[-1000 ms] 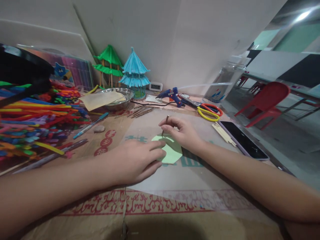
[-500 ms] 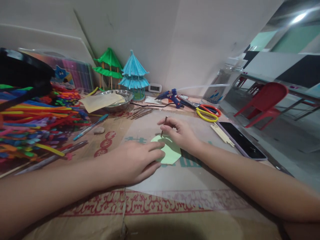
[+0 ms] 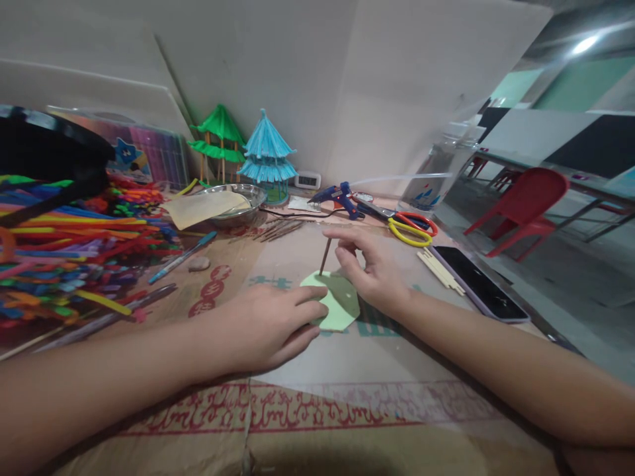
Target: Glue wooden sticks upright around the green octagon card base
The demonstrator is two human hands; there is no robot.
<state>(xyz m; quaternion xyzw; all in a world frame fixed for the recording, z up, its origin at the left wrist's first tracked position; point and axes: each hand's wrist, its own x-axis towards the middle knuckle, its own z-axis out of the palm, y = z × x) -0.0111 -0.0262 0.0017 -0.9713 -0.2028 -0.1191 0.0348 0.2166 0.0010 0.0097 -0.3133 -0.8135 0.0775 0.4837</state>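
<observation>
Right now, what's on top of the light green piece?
On the light green piece, a thin brown stick stands near the far edge; the left hand lies over the left side. What the fingers cover is hidden.

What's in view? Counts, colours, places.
Pipe cleaners: many, multicoloured, left
Unclear object: 1, black, left
Markers: several, mixed, left
Models: 2, green/blue, back
Bowl: 1, silver, by models
Paper: some, cream, on bowl
Clock: 1, white, back
Glue gun: 1, blue, back
Scissors: 1, red-yellow handles, right
Bottle: 1, clear, right
Phone: 1, black, right
Short sticks: several, cream, by phone
Thin sticks: several, brown, back
Pen: 1, blue, left
Lump: 1, grey, left
Card: 1, green, centre
Standing stick: 1, brown, on card
Chair: 1, red, right
Left hand: 1, bare, centre
Right hand: 1, bare, centre
</observation>
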